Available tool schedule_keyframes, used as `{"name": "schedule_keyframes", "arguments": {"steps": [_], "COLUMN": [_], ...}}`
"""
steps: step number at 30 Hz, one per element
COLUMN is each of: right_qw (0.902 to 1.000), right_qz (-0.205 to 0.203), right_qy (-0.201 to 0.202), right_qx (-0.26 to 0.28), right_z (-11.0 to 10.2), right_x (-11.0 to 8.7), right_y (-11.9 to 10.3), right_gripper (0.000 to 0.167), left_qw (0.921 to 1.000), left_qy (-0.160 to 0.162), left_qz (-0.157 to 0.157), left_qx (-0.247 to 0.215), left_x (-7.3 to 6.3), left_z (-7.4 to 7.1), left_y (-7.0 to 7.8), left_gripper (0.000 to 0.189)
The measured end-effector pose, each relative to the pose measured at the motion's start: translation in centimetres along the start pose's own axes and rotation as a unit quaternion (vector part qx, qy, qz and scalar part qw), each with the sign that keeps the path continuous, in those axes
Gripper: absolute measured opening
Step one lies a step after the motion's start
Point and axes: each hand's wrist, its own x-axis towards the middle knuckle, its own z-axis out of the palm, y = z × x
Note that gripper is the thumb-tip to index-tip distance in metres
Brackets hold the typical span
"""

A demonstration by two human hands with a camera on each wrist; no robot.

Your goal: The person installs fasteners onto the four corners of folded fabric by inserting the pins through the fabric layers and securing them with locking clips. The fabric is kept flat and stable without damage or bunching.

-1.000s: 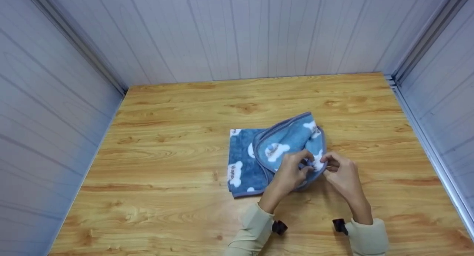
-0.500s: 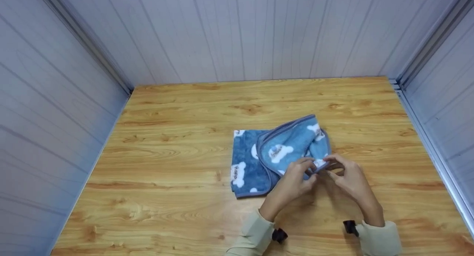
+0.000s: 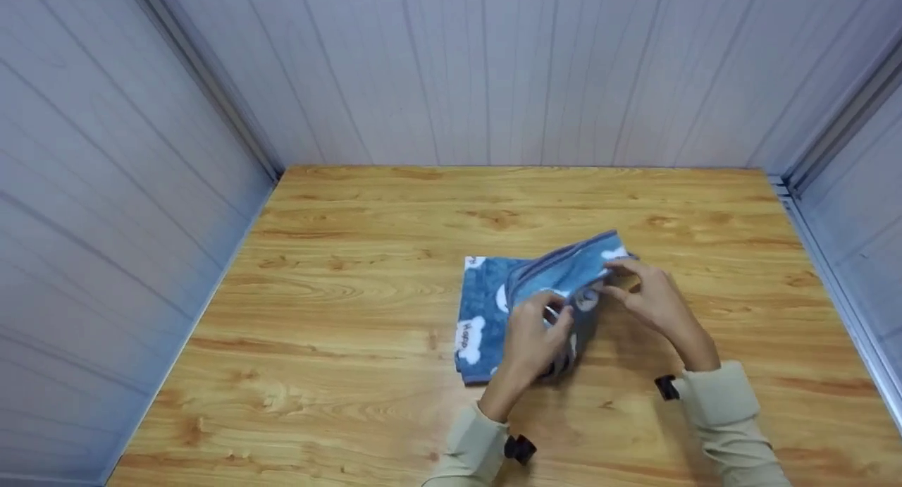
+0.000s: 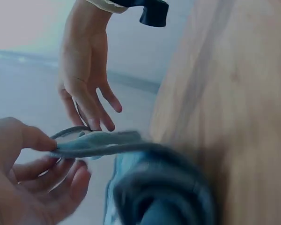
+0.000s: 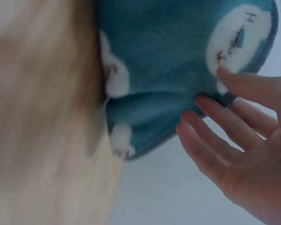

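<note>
A blue fleece cloth [image 3: 487,295] with white bone prints, lettering and darker edging lies folded on the table. Its left part is flat; the right part is lifted into a raised fold. My left hand [image 3: 530,337] pinches the edging at the front of this fold between thumb and fingers. Farther right along the same edge, my right hand [image 3: 654,298] holds it with the thumb on one face and fingertips at the other. In the right wrist view a raised panel of the cloth [image 5: 159,56] hangs in front of the fingers, with a small light-blue spot on one print.
The wood-grain tabletop [image 3: 317,311] stretches around the cloth. Pale panelled walls [image 3: 451,71] stand at the back and both sides. A metal rail [image 3: 838,297] runs along the right edge. Dark cameras [image 3: 520,449] sit at the sleeve cuffs.
The right hand has moved up and away along the cloth's edge, lifting and turning the right-hand fold upward. The left hand has shifted slightly left, and the head view has tilted a little.
</note>
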Motion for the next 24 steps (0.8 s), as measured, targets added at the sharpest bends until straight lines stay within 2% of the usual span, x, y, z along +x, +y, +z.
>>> {"name": "schedule_keyframes", "arguments": {"steps": [3, 6, 9, 12, 17, 21, 24], "right_qw": [0.9990, 0.9952, 0.9903, 0.9859, 0.9799, 0.9767, 0.9740], "right_qz": [-0.009, -0.010, -0.010, -0.028, -0.044, -0.042, -0.044], "right_qy": [-0.031, -0.069, -0.100, -0.120, -0.161, -0.187, -0.200], "right_qx": [-0.031, -0.069, -0.096, -0.114, -0.109, -0.096, -0.097], "right_z": [0.9, 2.1, 3.4, 4.6, 5.5, 5.6, 5.9], "right_x": [1.8, 3.1, 4.0, 4.6, 5.5, 6.2, 6.9], "right_y": [-0.5, -0.7, -1.0, -1.3, -1.5, -1.7, -1.9], "right_gripper": [0.038, 0.041, 0.042, 0.046, 0.064, 0.070, 0.073], "left_qw": [0.9959, 0.9869, 0.9793, 0.9744, 0.9711, 0.9691, 0.9728], "left_qy": [0.019, 0.004, -0.021, -0.045, -0.056, -0.052, -0.048], "left_qz": [-0.062, -0.114, -0.152, -0.179, -0.193, -0.198, -0.186], "left_qx": [0.064, 0.114, 0.132, 0.129, 0.130, 0.137, 0.130], "left_x": [0.6, 1.0, 1.3, 1.5, 1.6, 2.2, 2.6], "left_z": [-0.9, -1.2, -1.1, -1.0, -0.8, -1.0, -1.4], "left_y": [-1.1, -2.2, -3.2, -4.1, -5.3, -5.6, -6.1], "left_gripper": [0.007, 0.009, 0.012, 0.015, 0.011, 0.016, 0.019]}}
